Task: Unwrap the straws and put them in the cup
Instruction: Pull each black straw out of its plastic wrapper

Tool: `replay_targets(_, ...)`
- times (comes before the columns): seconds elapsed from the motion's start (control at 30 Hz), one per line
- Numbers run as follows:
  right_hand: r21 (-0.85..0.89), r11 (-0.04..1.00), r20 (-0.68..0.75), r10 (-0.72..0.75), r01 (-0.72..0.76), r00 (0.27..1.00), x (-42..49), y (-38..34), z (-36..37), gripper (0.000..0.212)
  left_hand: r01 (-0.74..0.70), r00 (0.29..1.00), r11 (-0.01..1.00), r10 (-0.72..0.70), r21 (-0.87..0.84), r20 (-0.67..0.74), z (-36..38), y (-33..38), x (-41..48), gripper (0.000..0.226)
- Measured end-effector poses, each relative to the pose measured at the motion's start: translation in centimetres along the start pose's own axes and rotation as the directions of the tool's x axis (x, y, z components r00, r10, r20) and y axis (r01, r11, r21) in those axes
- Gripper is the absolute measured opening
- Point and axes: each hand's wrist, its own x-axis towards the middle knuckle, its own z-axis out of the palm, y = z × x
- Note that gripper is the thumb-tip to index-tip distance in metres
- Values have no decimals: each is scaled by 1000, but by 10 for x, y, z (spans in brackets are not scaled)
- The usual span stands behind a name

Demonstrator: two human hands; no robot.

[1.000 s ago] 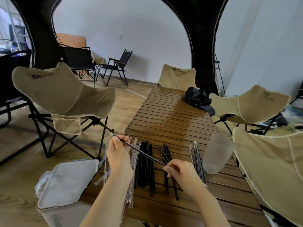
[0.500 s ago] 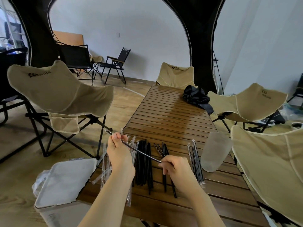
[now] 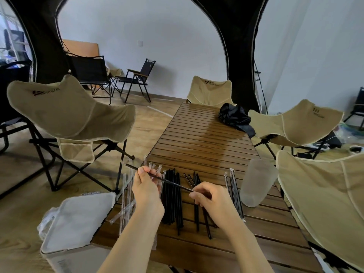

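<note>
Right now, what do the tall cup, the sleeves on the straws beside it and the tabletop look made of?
Tall frosted cup: translucent matte plastic, by its cloudy, milky wall; frosted glass is possible.
Clear sleeves on the wrapped black straws: thin plastic film, glossy; the straws show through.
Brown slatted tabletop: wood or wood-look, with a satin sheen of pale reflections along the slats.
</note>
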Motion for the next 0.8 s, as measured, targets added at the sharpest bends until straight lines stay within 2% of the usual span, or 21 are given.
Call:
replay_targets(0.17, -37, 998, 21, 41, -40, 999, -1, 7, -6, 11, 28, 997, 995, -35, -94, -75, -12, 7, 11, 32)
replay_targets(0.37, -82, 996, -57, 21, -25, 998, -1, 10, -8, 14, 64, 998, 991, -66, -114, -17, -5, 5, 3, 35)
replay_targets(0.53, -80, 996, -11, 25, -26, 1000, -2, 5, -1, 13, 83, 996, 993, -81, -89, 20, -3, 2, -3, 35)
replay_targets(0.67, -73, 997, 13, 41, -40, 999, -4, 6, 2, 11, 31, 997, 998, -26, -61, 76, 3, 0, -8, 35)
replay_targets(0.8, -55, 998, -5, 36, -36, 999, -2, 9, -1, 15, -72, 991, 995, 63, 73, 117, 2, 1, -10, 32)
